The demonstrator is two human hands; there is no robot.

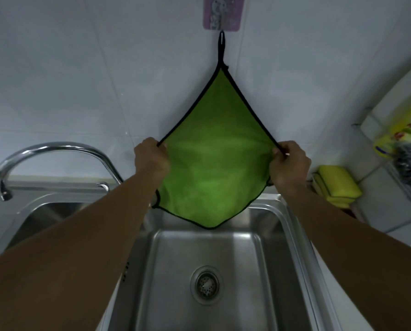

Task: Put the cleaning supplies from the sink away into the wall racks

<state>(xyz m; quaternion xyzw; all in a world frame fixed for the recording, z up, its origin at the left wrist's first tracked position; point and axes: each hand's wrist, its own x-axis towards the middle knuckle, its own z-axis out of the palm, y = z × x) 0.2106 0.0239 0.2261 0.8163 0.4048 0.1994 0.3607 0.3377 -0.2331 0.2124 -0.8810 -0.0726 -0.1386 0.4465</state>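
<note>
So I've got the green cloth (214,163) hanging off the wall hook (221,38), left hand (152,158) and right hand (289,163) each pinching a side corner over the sink (283,235).

green cloth (214,168) with black trim, spread flat between both hands, hanging by its loop above them.

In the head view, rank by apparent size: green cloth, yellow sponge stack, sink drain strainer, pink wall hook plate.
1. green cloth, by far the largest.
2. yellow sponge stack.
3-4. pink wall hook plate and sink drain strainer look alike; the plate is cut off by the frame edge, so I won't rank them.
</note>
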